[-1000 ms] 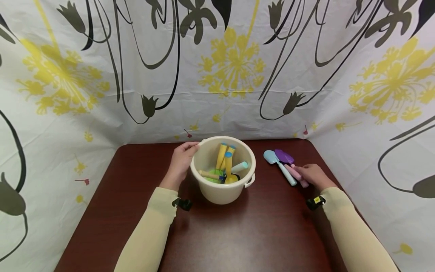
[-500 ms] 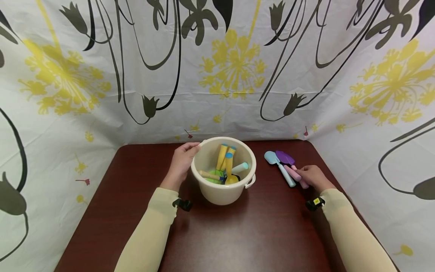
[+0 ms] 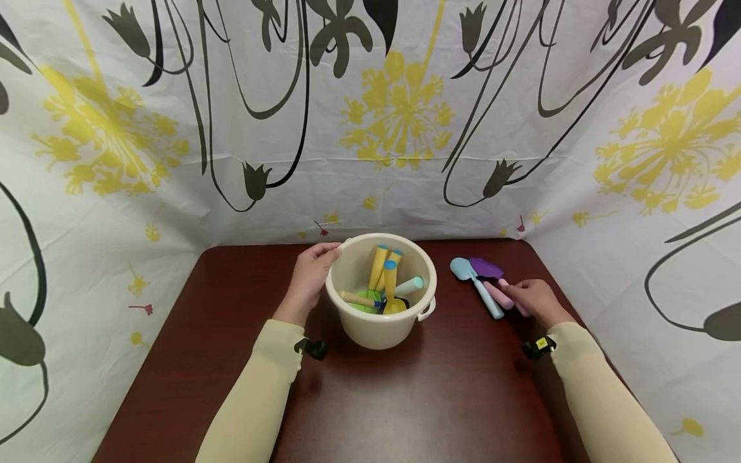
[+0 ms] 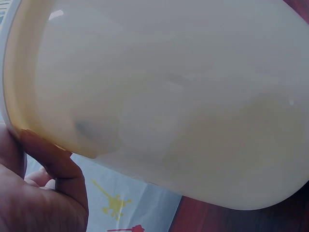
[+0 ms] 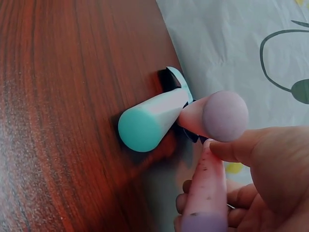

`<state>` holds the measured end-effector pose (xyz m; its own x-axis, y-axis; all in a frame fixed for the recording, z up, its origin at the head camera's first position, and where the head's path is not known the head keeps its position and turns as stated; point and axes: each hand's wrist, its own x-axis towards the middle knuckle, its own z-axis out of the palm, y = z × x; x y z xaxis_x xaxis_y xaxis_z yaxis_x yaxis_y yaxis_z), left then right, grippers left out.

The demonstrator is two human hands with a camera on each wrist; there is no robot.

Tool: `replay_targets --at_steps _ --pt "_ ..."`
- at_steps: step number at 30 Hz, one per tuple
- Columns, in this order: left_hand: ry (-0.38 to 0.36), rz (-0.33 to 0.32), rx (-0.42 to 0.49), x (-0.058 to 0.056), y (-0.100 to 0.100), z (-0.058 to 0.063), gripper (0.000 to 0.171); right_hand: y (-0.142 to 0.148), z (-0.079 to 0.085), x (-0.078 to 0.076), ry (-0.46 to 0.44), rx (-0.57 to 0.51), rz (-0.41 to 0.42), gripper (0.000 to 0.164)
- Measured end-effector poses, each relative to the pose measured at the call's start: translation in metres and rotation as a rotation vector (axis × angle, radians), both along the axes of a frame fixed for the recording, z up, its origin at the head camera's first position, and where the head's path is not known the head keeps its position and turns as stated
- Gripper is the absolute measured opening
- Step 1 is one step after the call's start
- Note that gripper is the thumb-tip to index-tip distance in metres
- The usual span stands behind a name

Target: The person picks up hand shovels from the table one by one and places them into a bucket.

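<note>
A cream bucket (image 3: 370, 331) stands on the table, and my left hand (image 3: 309, 276) pinches its rim on the left side. In the left wrist view the bucket's wall (image 4: 169, 96) fills most of the picture, with the thumb and fingers at the rim. Toward the right, my right hand (image 3: 541, 301) pinches a pink handle (image 5: 206, 191) between thumb and fingers. Beside it lie a second pink handle (image 5: 224, 116) and a light-blue toy shovel (image 3: 463, 268). A purple shovel head (image 3: 486, 267) shows at the far end of the pink handles.
Inside the bucket are several toy tools with yellow handles (image 3: 378, 267), a light-blue handle (image 3: 410, 285) and a green piece (image 3: 363, 307). The dark red table (image 3: 463, 386) ends against a patterned white cloth (image 3: 324, 128) behind and on both sides.
The pinched pink handle has shifted slightly right, apart from the other pink handle, and the light-blue shovel's handle a little left. The left hand stays on the bucket's rim.
</note>
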<state>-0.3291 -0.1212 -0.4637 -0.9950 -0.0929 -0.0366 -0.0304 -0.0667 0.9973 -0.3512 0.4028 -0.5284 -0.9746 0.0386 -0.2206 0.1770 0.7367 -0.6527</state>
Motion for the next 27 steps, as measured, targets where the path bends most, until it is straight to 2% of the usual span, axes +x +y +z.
replay_targets --at_steps 11,27 --pt "-0.001 -0.004 -0.001 0.0 0.0 0.0 0.029 0.0 0.006 0.0 0.027 -0.004 -0.061 0.069" --pt "0.004 -0.003 -0.009 -0.001 -0.001 -0.002 0.029 -0.003 0.016 0.002 0.066 -0.038 -0.064 0.072"
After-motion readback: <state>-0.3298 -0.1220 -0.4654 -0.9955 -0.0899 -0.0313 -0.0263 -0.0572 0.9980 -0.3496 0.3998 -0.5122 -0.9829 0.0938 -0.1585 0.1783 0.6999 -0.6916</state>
